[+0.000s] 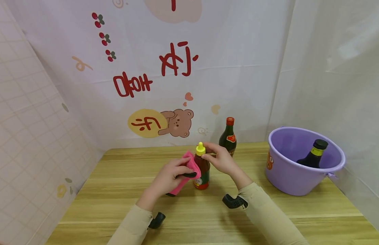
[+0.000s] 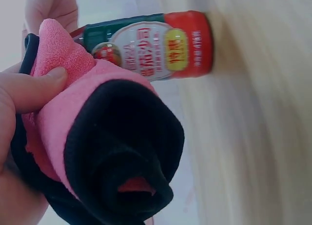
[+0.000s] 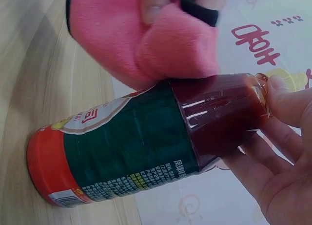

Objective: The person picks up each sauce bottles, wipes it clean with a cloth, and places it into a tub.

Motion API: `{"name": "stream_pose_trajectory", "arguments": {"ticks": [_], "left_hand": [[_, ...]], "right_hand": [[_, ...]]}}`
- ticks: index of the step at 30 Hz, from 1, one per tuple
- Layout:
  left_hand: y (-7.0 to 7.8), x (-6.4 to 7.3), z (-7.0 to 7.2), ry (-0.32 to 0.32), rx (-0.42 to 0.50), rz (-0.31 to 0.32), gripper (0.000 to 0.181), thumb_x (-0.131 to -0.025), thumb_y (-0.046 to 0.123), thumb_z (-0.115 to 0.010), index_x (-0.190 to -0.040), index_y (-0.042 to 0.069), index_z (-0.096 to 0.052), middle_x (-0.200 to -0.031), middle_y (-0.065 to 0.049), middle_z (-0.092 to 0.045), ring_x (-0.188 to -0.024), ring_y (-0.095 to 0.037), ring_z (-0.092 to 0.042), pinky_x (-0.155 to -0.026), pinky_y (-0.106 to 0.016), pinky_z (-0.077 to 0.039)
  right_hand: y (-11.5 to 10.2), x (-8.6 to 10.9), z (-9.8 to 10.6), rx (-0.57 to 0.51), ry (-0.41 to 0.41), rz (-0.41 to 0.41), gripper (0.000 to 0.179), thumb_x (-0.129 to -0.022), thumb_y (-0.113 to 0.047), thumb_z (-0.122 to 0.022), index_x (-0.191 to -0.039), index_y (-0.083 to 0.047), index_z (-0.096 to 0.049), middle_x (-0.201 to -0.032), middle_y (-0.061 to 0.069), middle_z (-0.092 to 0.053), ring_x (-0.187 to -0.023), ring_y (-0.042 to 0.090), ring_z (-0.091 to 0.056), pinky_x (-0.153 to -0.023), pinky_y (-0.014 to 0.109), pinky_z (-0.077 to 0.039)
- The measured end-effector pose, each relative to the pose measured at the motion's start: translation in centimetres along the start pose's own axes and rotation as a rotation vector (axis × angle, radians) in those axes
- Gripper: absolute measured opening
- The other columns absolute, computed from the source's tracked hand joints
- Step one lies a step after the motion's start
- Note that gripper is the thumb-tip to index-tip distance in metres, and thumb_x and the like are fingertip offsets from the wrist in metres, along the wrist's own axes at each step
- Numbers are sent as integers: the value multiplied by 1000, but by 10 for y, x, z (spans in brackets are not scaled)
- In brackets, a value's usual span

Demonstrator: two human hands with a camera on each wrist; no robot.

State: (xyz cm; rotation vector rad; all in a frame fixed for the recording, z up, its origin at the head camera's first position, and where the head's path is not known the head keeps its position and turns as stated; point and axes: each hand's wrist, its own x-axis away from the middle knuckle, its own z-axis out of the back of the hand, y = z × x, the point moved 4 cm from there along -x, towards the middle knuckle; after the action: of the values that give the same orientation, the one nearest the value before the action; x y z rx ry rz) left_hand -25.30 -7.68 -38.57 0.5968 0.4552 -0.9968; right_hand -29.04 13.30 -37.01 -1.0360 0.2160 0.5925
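Observation:
A sauce bottle point(image 1: 203, 168) with a yellow nozzle cap, dark red contents and a green-and-red label stands in the middle of the table. My right hand point(image 1: 220, 159) grips it at the neck, thumb and fingers just under the cap. In my left hand point(image 1: 168, 176) is a bunched pink cloth point(image 1: 193, 164) with black edging. The right wrist view shows this cloth point(image 3: 180, 49) lying against the upper side of the bottle point(image 3: 219, 108). From the left wrist, the cloth point(image 2: 92, 95) hides the bottle's upper part, while its front label point(image 2: 146, 51) shows.
Behind my right hand stands a dark green bottle point(image 1: 228, 137) with a red cap. A purple bucket point(image 1: 287, 175) on the right holds a dark bottle point(image 1: 312, 160) with a black cap. White printed sheeting point(image 1: 238, 68) rises behind the wooden table point(image 1: 122, 183).

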Motion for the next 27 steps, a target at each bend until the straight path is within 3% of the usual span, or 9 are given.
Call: {"name": "stream_pose_trajectory", "arguments": {"ticks": [6, 12, 27], "left_hand": [[-3, 12, -10, -20, -19, 18, 28, -77, 0, -82, -100, 17, -78, -127, -12, -64, -114, -32, -61, -94, -47, -52], [-6, 19, -23, -62, -5, -8, 24, -79, 3, -82, -100, 16, -78, -122, -12, -67, -114, -32, -62, -94, -45, -53], [-12, 21, -38, -195, -35, 57, 20, -83, 7, -80, -99, 18, -79, -116, -9, -69, -115, -28, -63, -97, -43, -51]], "right_hand": [[2, -1, 0, -7, -4, -12, 46, -92, -4, -68, -136, 2, -55, -124, 19, -63, -109, 35, -65, -90, 49, -54], [1, 0, 0, -7, -2, -5, 45, -92, -3, -68, -135, 2, -56, -124, 19, -63, -108, 34, -65, -91, 49, -54], [1, 0, 0, 16, 6, -15, 46, -92, -5, -68, -136, 2, -56, -125, 19, -63, -108, 33, -65, -91, 48, -54]]}}
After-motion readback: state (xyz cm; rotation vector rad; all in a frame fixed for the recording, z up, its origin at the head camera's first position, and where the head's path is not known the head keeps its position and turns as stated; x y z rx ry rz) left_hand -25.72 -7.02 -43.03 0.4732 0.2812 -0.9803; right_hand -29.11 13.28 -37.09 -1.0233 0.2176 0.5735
